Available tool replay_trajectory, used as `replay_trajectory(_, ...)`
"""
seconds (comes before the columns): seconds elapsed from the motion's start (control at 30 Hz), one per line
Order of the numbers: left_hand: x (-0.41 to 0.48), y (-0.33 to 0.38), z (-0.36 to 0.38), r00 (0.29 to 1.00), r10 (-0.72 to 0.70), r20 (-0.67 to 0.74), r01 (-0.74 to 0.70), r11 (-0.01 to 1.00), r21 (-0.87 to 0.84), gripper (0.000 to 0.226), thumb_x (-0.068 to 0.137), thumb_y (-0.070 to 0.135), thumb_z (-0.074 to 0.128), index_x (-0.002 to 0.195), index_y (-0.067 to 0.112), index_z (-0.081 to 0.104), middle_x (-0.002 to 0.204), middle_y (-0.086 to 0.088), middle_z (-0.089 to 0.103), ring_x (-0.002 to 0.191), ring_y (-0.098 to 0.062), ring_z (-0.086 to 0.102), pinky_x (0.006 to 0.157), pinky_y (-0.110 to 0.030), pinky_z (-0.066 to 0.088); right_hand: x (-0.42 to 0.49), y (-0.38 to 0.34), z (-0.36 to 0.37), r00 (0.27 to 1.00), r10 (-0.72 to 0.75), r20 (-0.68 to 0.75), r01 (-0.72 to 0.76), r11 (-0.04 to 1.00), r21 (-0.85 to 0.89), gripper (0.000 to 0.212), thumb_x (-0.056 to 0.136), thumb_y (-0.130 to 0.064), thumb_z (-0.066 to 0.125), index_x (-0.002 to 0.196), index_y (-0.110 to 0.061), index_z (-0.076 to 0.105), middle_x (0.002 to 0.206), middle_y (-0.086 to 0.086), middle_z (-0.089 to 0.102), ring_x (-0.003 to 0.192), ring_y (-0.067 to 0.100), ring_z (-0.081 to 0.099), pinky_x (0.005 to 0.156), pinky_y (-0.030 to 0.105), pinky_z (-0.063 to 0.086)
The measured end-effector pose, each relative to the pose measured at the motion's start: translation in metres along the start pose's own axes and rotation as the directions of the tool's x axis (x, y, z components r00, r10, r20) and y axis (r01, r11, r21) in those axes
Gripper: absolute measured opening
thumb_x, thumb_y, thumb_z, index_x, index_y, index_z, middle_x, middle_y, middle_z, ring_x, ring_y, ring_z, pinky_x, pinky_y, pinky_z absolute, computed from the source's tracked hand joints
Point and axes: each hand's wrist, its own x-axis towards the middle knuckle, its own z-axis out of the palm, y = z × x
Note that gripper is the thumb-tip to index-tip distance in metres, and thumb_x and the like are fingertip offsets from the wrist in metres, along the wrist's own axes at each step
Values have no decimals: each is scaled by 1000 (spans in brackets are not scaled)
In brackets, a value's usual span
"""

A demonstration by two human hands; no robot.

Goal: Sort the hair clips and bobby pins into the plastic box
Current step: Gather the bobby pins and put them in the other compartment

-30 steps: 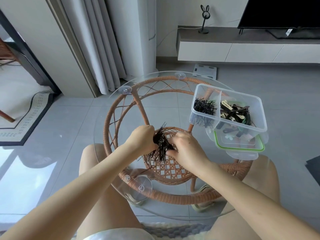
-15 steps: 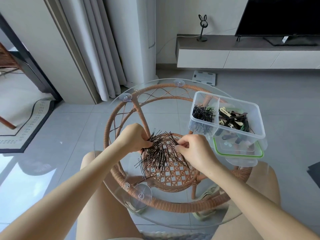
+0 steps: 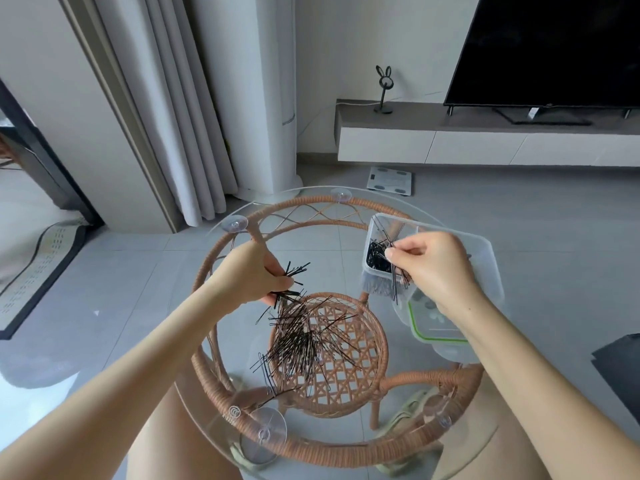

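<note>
Right hand (image 3: 433,268) pinching few bobby pins (image 3: 395,287) over plastic box (image 3: 490,268), fingers curled, aiming for pin-filled compartment. Left hand (image 3: 254,277) gripping reserve bunch (image 3: 294,271), feeding from loose pile (image 3: 304,341) lying on glass table (image 3: 329,265).

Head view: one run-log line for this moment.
left hand: grips black metal bobby pins | right hand: pinches few pins over clear plastic box, pin compartment | rest: loose pin pile on round glass table

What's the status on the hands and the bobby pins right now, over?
Left hand grips a bunch of pins. Right hand pinches a few over the plastic box. Loose pile lies on the glass table. Path looks clear.
</note>
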Motion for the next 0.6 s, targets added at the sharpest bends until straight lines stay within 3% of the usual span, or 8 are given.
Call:
replay_trajectory(0.1, 3, 16, -6, 1000, 10, 8, -9, 995, -103, 10, 77, 24, 71, 71, 16, 72, 64, -8, 73, 57, -19, 69, 70, -37, 53, 26, 8, 1, 992, 60, -109, -69, 994, -82, 18, 77, -14, 69, 72, 4, 69, 70, 17, 71, 72, 25, 67, 56, 14, 40)
replay_trajectory(0.17, 6, 33, -9, 999, 49, 6, -47, 985, -163, 10, 77, 21, 69, 75, 11, 74, 67, -12, 74, 65, -28, 72, 81, -47, 55, 37, 13, 8, 986, 112, -123, -131, 979, -156, 23, 79, -13, 67, 75, 10, 68, 75, 25, 70, 72, 33, 67, 54, 19, 41)
replay_trajectory(0.23, 11, 55, -11, 995, 95, -13, -95, 978, -183, 13, 78, 20, 69, 77, 9, 74, 68, -13, 74, 71, -32, 72, 81, -49, 55, 43, 17, 15, 988, 139, -59, -149, 963, -223, 26, 80, -14, 67, 66, 8, 69, 64, 19, 69, 61, 27, 64, 67, 23, 46)
replay_trajectory(0.3, 20, 77, -8, 991, 131, -25, -133, 970, -203, 16, 79, 19, 67, 81, 5, 74, 70, -12, 74, 66, -27, 69, 78, -43, 55, 45, 18, 18, 992, 125, 12, -117, 956, -268, 36, 81, -17, 65, 53, 4, 62, 53, 14, 65, 51, 24, 61, 68, 26, 50)
replay_trajectory(0.37, 34, 97, 0, 988, 150, -38, -154, 972, -176, 20, 81, 19, 65, 85, 2, 74, 66, -5, 73, 53, -14, 61, 63, -24, 55, 46, 19, 17, 994, 100, 46, -85, 962, -261, 40, 83, -17, 58, 52, 8, 57, 62, 24, 68, 63, 33, 67, 71, 32, 53)
replay_trajectory(0.43, 49, 114, 11, 988, 149, -36, -152, 981, -124, 22, 83, 19, 61, 88, 0, 72, 61, -2, 73, 43, -4, 53, 45, -11, 44, 46, 21, 11, 995, 95, 38, -83, 965, -248, 38, 84, -15, 52, 56, 11, 57, 65, 25, 68, 70, 34, 67, 70, 33, 53)
replay_trajectory(0.53, 67, 132, 30, 986, 162, -24, -163, 987, -18, 16, 84, 11, 58, 88, -1, 69, 72, -8, 73, 54, -12, 60, 59, -22, 54, 42, 27, -2, 994, 107, -6, -105, 966, -238, 35, 87, -11, 47, 59, 3, 63, 63, 16, 68, 68, 28, 66, 67, 29, 51)
replay_trajectory(0.6, 76, 140, 45, 983, 178, -36, -174, 980, 95, 10, 82, 3, 57, 73, 2, 62, 66, -7, 64, 66, -21, 60, 61, -27, 53, 38, 33, -10, 993, 117, -26, -120, 966, -230, 37, 88, -13, 46, 57, 0, 63, 61, 15, 68, 64, 28, 65, 67, 30, 53)
